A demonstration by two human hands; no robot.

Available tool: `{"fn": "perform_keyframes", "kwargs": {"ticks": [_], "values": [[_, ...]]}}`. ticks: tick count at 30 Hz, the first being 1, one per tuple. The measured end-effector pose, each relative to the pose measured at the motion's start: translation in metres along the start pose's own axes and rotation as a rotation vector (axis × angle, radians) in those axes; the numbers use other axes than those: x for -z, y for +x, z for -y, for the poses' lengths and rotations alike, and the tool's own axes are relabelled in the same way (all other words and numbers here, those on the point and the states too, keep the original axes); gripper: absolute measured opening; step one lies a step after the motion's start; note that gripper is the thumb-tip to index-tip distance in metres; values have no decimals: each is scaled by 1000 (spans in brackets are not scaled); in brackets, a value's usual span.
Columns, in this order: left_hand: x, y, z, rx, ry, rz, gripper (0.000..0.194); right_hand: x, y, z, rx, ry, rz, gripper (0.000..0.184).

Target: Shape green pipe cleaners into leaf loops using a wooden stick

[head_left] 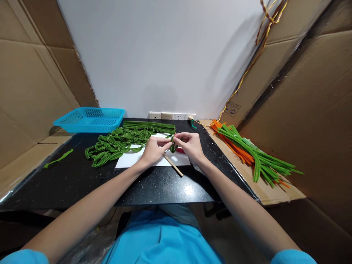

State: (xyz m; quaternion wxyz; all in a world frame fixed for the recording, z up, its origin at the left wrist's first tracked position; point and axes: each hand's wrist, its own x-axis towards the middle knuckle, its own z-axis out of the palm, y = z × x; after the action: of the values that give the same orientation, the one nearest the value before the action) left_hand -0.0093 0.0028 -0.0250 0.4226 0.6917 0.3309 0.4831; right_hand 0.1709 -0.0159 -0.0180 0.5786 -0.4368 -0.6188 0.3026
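Between my left hand (154,148) and my right hand (191,146) is a looped dark green pipe cleaner (173,147), pinched by the fingertips of both. The hands meet just above a white sheet (129,160) on the black table. Under them lies a thin wooden stick (173,165), its far end near my left hand. A red object (180,150), mostly hidden by my right hand, lies on the sheet. To the left spreads a pile of bent green pipe cleaner loops (110,145). Straight dark green pipe cleaners (150,126) lie in a bundle behind.
A blue plastic basket (90,128) stands at the back left. Light green pipe cleaners (264,161) and orange pipe cleaners (236,147) lie on cardboard at the right. A green strip (59,158) lies far left. Cardboard walls flank the table; wall sockets (167,116) and a twisted wire (247,71) are behind.
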Motion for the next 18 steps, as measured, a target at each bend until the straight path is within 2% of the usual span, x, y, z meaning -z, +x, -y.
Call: {"fn": "perform_keyframes", "kwargs": {"ticks": [6,10,14,18], "values": [[7,0,-2,95,-88,112,26,0,0,0,-7,26,52,25],[4,0,-3,191,-178,122,35,1,2,-2,-6,64,22,27],[0,2,-4,196,-250,233,35,4,3,0,14,56,-20,28],[0,3,-5,195,-282,297,37,7,2,4,36,4,0,28]]}}
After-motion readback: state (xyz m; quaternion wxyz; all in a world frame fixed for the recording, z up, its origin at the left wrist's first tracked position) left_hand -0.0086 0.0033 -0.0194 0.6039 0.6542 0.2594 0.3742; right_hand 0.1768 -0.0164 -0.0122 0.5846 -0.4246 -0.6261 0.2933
